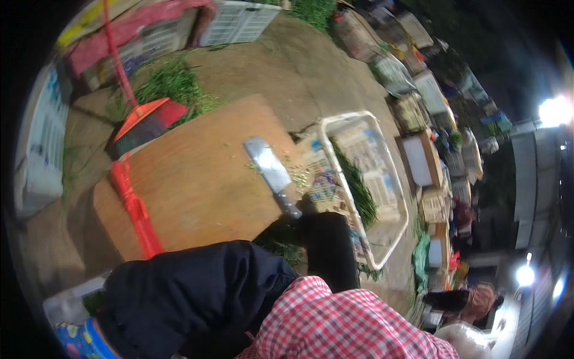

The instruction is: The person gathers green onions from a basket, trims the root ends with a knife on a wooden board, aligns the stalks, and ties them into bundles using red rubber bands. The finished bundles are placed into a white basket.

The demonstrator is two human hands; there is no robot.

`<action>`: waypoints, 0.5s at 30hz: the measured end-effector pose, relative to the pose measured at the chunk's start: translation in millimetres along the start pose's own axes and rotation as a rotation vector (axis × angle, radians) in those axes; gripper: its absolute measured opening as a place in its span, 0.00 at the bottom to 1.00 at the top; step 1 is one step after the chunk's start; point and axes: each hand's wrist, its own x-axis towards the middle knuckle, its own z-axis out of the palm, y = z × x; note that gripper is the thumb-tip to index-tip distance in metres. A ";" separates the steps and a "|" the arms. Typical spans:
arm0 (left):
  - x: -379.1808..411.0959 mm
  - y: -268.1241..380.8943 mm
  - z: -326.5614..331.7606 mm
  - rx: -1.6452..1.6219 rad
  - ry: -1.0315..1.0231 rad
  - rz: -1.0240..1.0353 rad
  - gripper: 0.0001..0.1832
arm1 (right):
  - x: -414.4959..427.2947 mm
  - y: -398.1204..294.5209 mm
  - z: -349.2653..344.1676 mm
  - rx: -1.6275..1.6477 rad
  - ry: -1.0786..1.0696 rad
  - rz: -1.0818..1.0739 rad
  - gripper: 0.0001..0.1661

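Neither of my hands is in view. A patterned blue sleeve cuff (83, 339) shows at the lower left, beside a pale container (67, 305) with something green in it. Before me lies a wooden board (202, 179). A cleaver (269, 164) rests flat near its right edge, its handle pointing towards my dark-trousered leg (325, 247). Small chopped bits (299, 176) are scattered by the blade. A bundle of red plastic ties (134, 206) lies across the board's left side. To the right stands a white plastic crate (401, 224), with a bunch of long green stalks (358, 188) inside.
A red-handled broom (148, 119) stands past the board, by a heap of green trimmings (172, 85). White crates (240, 22) line the far side, and another crate (42, 148) is at left. Stacked boxes (421, 157) run along the right. A person (475, 303) is at lower right.
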 end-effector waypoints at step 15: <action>-86.4 255.9 133.1 -0.012 -0.603 0.555 0.25 | -463.2 -219.9 -241.9 -0.409 0.945 0.873 0.18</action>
